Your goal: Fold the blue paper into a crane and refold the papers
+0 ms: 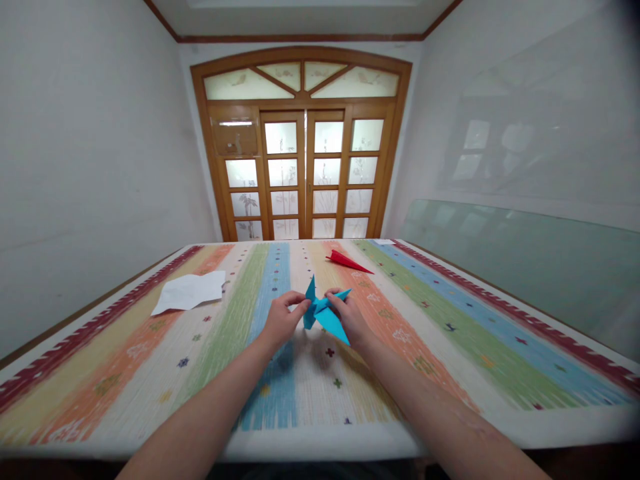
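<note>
Pinching from both sides, the person's two hands hold a blue origami figure [323, 310] just above the middle of the surface [450, 347], which is covered by a striped cloth in red, orange, green and blue. The left hand [281, 321] closes thumb and forefinger on the figure's left part, where a pointed flap stands upright; the right hand [350, 319] grips the right part, fingers curled over the top, with one pointed tip sticking out toward the upper right and a longer point slanting down below the hand. Holding it at two opposite spots keeps the paper taut between the hands — a grip that suits pulling or shaping a fold rather than merely carrying it. Both forearms reach in from the bottom edge, so the figure sits centred in front of the person.

A red folded paper [347, 261] lies farther back on the surface, well apart from the hands, and a crumpled white sheet [190, 291] rests off to the left — both out of the working area. Behind the surface stands a wooden door [300, 173] with frosted panes.
</note>
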`<state>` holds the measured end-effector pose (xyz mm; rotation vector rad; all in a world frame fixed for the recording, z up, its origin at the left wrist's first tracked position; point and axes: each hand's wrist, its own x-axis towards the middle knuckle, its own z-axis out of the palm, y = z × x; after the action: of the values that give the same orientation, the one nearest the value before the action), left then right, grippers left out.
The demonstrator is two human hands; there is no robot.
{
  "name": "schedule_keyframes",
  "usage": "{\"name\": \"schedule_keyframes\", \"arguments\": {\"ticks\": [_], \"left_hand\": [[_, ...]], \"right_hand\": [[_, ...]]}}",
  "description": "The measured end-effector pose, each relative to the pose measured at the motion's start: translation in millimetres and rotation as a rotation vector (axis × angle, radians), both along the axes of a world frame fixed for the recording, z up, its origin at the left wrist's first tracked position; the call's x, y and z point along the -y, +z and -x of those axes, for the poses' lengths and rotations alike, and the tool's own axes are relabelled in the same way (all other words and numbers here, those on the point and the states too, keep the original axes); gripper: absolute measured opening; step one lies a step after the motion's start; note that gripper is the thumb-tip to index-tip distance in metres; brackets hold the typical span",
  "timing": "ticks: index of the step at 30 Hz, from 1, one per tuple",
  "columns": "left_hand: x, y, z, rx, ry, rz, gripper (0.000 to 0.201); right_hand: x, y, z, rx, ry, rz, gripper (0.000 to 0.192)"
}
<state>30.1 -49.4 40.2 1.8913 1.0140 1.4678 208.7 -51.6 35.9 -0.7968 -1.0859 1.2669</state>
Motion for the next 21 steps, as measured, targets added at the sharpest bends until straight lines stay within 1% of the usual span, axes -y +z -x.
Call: {"name": "schedule_keyframes", "arguments": {"ticks": [3, 8, 10, 14, 17, 21], "left_hand": [[-4, -2.0, 0, 0.085, -0.060, 0.058, 0.025], [-10, -5.8, -1, 0.310, -0.162, 0.216, 0.026], [-12, -6.9, 0, 0.395, -0.188, 0.286, 0.027], [-16, -8.6, 2, 0.507, -0.232, 0.391, 0.031], [-17, -7.2, 4, 0.599, -0.248, 0.421, 0.034], [-16, -1.7, 9, 0.692, -0.262, 0.445, 0.035]], "right_hand": [[-3, -3.3, 0, -0.086, 0.045, 0.053, 0.037], [-10, -11.1, -3, -0.202, 0.114, 0.085, 0.032], [-11, -11.6, -4, -0.191, 0.124, 0.092, 0.032], [-10, -10.5, -7, -0.120, 0.096, 0.066, 0.032], [-11, -11.3, -8, -0.070, 0.070, 0.036, 0.032], [-13, -14.7, -9, -0.024, 0.048, 0.000, 0.029]]}}
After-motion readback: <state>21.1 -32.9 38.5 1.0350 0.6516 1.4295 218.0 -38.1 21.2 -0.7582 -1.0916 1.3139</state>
